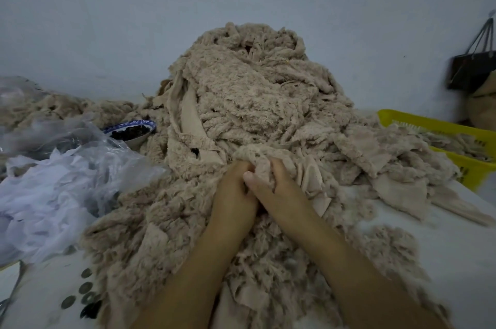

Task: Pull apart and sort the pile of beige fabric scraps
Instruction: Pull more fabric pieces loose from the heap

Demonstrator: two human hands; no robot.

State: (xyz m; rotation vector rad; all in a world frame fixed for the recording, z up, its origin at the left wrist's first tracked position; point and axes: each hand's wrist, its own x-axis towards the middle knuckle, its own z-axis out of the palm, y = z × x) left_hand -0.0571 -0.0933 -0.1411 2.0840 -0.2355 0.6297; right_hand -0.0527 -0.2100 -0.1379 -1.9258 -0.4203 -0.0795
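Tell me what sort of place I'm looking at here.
Likely a small textile workshop: a tall pile of beige fleece scraps on a white worktable, yellow plastic crates holding more, left hand and right hand gripping one scrap.

Tall tangled pile of beige fabric scraps [255,103], fluffy on one face, smooth on the other. Heaped against the wall [107,19], spilling forward and sideways over the white table [442,248]. Smooth faces showing on the left slope.
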